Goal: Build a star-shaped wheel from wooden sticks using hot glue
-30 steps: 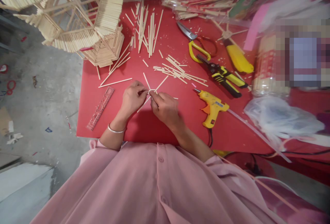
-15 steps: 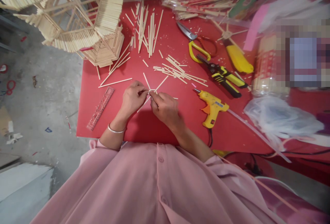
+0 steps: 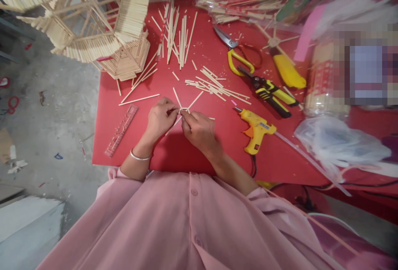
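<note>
Nothing has plainly moved since the earlier frame; both hands keep the same pose. At far left is the model (image 3: 90, 50), with the ruler (image 3: 121, 131) lying nearer the person on the worktop (image 3: 230, 154). The left hand (image 3: 161, 116) has a narrow grip, pinching the near left corner of the frame (image 3: 184, 108), which sits between the hands with its spokes spread. The right hand (image 3: 200, 130) also has its grip closed on that corner, fingertips close to the left's; the joint itself is hidden. Good work here probably means light, even pressure, the ring kept flat and neither spoke twisted while the joint firms. Farther right lies the glue gun (image 3: 256, 129), its nozzle best kept clear of the right hand.
</note>
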A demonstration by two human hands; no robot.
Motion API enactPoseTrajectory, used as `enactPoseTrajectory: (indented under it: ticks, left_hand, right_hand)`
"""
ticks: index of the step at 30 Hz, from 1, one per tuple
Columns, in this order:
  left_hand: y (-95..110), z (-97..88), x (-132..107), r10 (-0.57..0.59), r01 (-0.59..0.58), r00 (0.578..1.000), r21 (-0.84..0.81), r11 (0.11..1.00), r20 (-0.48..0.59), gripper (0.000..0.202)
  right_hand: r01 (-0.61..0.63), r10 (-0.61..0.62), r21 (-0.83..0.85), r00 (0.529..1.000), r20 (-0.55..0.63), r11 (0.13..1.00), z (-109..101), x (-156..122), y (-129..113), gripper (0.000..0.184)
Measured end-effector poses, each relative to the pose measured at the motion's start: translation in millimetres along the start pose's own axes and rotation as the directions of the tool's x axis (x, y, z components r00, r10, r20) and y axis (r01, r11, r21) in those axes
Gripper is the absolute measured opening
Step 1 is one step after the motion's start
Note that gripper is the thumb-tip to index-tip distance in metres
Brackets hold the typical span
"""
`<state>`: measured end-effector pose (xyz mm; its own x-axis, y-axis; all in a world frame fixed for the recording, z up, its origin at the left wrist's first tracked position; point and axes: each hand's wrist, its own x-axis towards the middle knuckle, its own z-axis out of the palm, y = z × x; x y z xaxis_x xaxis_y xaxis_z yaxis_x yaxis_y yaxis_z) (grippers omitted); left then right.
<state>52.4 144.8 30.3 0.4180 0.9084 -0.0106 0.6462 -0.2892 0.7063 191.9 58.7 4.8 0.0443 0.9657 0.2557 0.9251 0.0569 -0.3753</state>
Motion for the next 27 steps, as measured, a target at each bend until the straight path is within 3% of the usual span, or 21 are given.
enactPoseTrajectory:
  ticks: [27]
  left_hand:
    - [-1.2,-0.5,0.0,0.004,-0.004,1.0,-0.021,1.0,0.011,0.014]
  right_hand:
    - [0.02,-0.02,0.011,0.999,-0.035,1.0,0.6,-0.9,-0.2,0.036]
